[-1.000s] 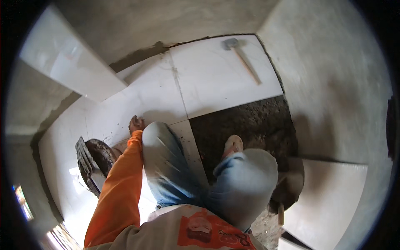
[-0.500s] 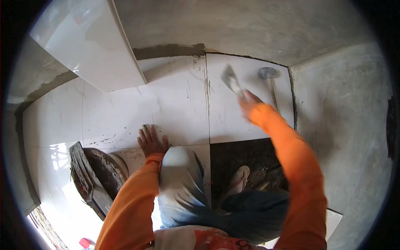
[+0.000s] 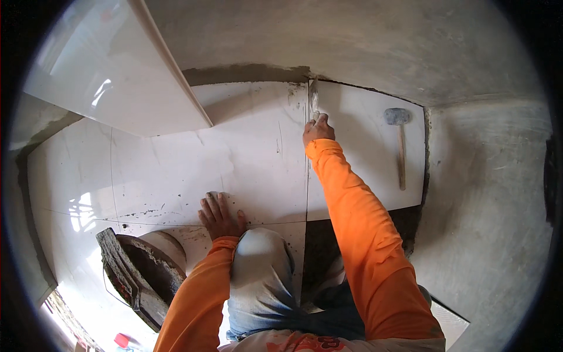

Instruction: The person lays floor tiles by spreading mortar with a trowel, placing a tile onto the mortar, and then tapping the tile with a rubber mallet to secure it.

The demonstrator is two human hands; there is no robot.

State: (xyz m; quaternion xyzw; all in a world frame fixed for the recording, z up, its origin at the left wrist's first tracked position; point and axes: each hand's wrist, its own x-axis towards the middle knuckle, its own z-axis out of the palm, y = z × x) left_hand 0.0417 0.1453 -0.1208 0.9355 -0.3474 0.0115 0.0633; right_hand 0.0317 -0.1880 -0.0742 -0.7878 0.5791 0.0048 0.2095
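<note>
My right hand (image 3: 319, 128) is closed round the handle of a trowel (image 3: 314, 97). The blade reaches the back wall where the joint between two large white floor tiles (image 3: 363, 158) ends. My left hand (image 3: 220, 217) rests flat on the white tiling with its fingers spread, beside my knee. A mallet (image 3: 397, 117) with a grey head and wooden handle lies on the right-hand tile, apart from both hands.
A mortar-caked bucket (image 3: 172, 249) stands at left, a dirty board (image 3: 117, 258) leaning across it. One glossy tile (image 3: 117, 70) stands tilted at the back left. A dark untiled patch (image 3: 319, 249) lies under my right arm. Grey walls (image 3: 487, 193) enclose the corner.
My right hand has swung left and away from me with the trowel, from above the right-hand tile to the joint at the back wall. My left hand stays flat on the tiling.
</note>
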